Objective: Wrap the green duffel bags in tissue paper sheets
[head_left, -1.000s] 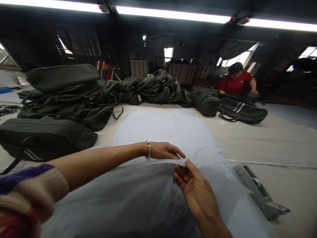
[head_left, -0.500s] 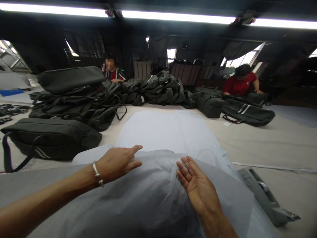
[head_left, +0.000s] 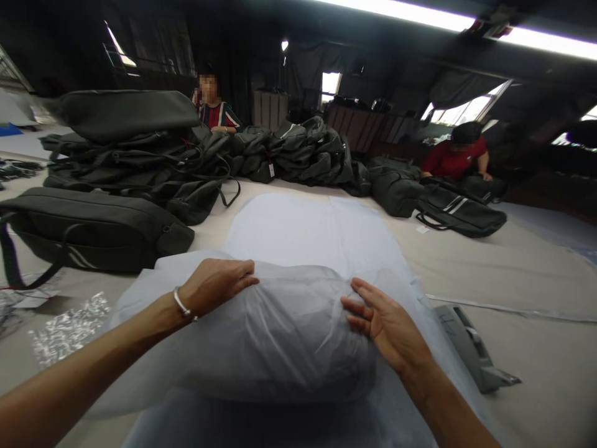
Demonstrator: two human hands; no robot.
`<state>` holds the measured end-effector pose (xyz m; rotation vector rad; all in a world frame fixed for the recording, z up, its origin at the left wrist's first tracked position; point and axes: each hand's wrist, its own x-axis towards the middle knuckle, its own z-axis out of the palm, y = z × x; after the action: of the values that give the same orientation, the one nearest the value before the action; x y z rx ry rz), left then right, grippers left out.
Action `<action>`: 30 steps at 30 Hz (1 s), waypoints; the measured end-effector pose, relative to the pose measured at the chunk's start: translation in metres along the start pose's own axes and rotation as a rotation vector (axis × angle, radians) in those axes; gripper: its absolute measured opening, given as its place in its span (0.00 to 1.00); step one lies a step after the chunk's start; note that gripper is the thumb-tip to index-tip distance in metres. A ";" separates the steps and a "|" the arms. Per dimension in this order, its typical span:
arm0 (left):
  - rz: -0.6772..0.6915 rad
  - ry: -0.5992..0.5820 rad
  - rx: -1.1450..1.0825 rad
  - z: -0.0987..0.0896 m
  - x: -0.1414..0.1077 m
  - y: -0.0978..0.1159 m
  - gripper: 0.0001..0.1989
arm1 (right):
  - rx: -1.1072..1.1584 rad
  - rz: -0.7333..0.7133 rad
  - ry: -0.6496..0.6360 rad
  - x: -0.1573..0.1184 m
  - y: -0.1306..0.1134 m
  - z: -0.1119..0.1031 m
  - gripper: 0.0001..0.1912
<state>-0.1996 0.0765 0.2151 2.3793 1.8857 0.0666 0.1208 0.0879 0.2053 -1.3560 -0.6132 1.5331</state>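
A bulky dark item lies inside a translucent plastic bag [head_left: 289, 336] in front of me. My left hand [head_left: 221, 286], with a silver bracelet at the wrist, pinches the bag's upper edge at its left part. At the bag's right end is my right hand [head_left: 385, 323], its fingers apart and resting against the plastic. Beneath and beyond the bag spreads a pale sheet [head_left: 308, 227] on the table.
Dark bags pile up at the left [head_left: 135, 155] and along the back [head_left: 308, 152]. One dark bag [head_left: 102, 227] lies nearer on the left. A grey tape dispenser [head_left: 469, 348] stands right. Two people [head_left: 219, 116] [head_left: 457, 155] sit across the table.
My left hand has closed on the plastic. The bag's near edge has drawn up, so the wrapped bulk shows as a rounded shape. The view has shifted, and a silvery patch now shows at left.
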 end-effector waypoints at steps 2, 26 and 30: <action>0.013 -0.033 0.003 0.006 0.008 -0.009 0.13 | -0.148 0.009 -0.036 0.001 -0.005 -0.001 0.18; 0.435 0.169 -0.237 0.064 0.046 0.167 0.27 | -1.040 -0.829 0.069 -0.033 -0.037 -0.075 0.24; 0.430 0.118 -0.276 0.058 0.044 0.166 0.24 | -1.143 -1.048 0.235 -0.021 -0.011 -0.144 0.38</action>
<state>-0.0227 0.0784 0.1748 2.5734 1.2671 0.4757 0.2586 0.0422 0.1880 -1.5065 -1.8233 0.0760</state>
